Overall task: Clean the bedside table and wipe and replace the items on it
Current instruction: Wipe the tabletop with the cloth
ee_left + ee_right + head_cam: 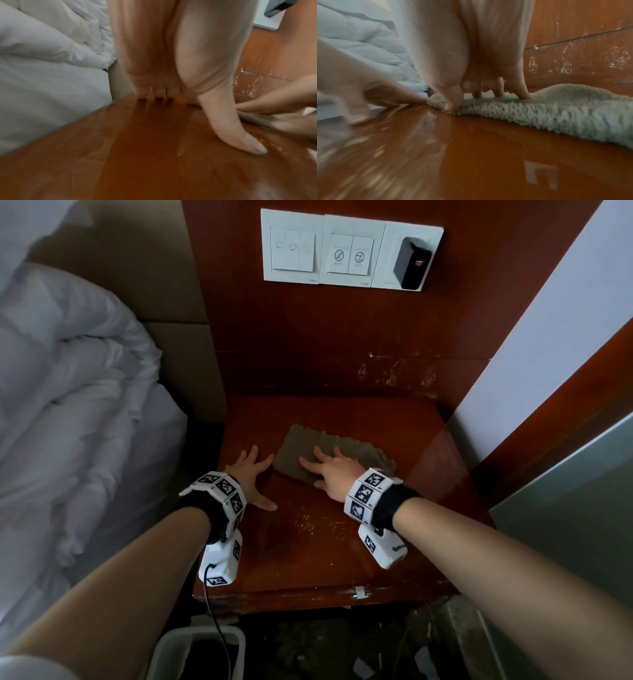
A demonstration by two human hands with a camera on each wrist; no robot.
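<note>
A grey-brown fluffy cloth (301, 445) lies flat on the glossy reddish wooden bedside table (394, 535). My right hand (330, 470) presses on the cloth (556, 112) with spread, straight fingers (522, 93). My left hand (253, 474) rests flat on the bare tabletop just left of the cloth, its index fingertip at the cloth's left edge. In the left wrist view the left hand (171, 86) has fingertips and thumb on the wood (137, 155). No other items stand on the tabletop.
A white duvet (68, 392) covers the bed left of the table. Wall switches (320, 251) and a black plugged-in adapter (411, 263) sit on the wood panel above. Fine crumbs (308, 523) lie near the table's front. A white bin (198, 652) stands below the front edge.
</note>
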